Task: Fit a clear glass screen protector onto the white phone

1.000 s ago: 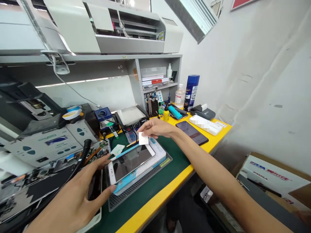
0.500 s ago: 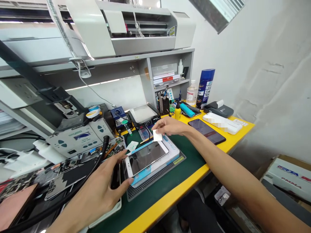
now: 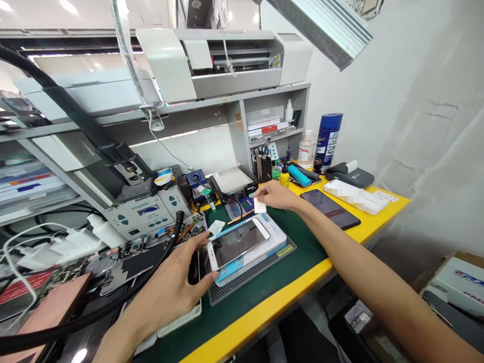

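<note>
A white-framed phone (image 3: 239, 244) with a dark screen lies on a white and blue box (image 3: 278, 240), which rests on a grey perforated mat (image 3: 247, 277). My left hand (image 3: 170, 282) spans the phone's left end, thumb and fingers apart at its two edges. Beyond the phone's far right corner, my right hand (image 3: 276, 195) pinches a small white square pad (image 3: 260, 205) between its fingertips. A whitish packet (image 3: 217, 227) lies behind the phone's left end.
Phone parts and a black hose (image 3: 162, 257) crowd the left. At the right are a dark phone (image 3: 330, 209), a white case (image 3: 355, 197) and a blue spray can (image 3: 328, 141). Behind stands a pen holder (image 3: 263, 169). A metal lamp (image 3: 321, 30) hangs above.
My right hand has lifted the white pad off the phone's far right corner and moved it slightly away. My left hand stays at the phone's left end. The view has shifted left.
</note>
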{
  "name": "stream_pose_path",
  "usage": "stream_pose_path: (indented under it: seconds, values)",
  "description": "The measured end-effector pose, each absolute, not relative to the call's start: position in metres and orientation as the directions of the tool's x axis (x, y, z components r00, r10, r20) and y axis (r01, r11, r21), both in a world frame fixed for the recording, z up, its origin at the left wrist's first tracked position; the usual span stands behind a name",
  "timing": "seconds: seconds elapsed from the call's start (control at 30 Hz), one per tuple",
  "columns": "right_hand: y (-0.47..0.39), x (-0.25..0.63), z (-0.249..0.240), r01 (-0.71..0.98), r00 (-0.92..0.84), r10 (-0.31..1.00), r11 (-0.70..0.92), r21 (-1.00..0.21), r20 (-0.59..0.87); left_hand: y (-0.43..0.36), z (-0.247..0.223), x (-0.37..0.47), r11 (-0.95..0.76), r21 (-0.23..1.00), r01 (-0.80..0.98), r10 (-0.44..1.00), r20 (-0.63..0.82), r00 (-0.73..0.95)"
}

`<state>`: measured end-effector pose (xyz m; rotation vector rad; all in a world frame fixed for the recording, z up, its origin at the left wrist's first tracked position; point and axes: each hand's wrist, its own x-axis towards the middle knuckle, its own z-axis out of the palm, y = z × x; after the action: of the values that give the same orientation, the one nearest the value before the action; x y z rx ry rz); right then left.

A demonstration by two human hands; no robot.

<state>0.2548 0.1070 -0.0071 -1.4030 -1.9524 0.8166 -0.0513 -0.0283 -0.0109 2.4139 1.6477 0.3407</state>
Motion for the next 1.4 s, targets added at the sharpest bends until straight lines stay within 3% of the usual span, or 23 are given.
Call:
stream_pose_path:
  seconds: [0.33,0.67,0.93,1.23,1.4]
  values:
    - [0.119,0.276,-0.011,0.795,-0.242,0.97,0.214,-0.567,0.026,-0.031,-0.008,-0.049,-0.372,0.333,0.866,0.928,0.12,0.352]
    - [0.112,0.272,-0.012,0.813,-0.293,0.954,0.282,-0.51,0.06,-0.033,-0.008,-0.052,-0.393,0.348,0.852,0.92,0.162,0.358]
    - [0.103,0.26,-0.004,0.666,-0.397,0.902,0.409,-0.623,0.167,-0.034,-0.006,-0.049,-0.405,0.354,0.843,0.914,0.173,0.366]
    - [0.081,0.236,0.001,0.49,-0.589,0.8,0.469,-0.735,0.117,-0.038,-0.002,-0.048,-0.438,0.343,0.831,0.897,0.219,0.383]
    - [0.081,0.238,0.002,0.41,-0.613,0.786,0.403,-0.818,0.08,-0.039,-0.001,-0.048,-0.452,0.332,0.828,0.889,0.247,0.386]
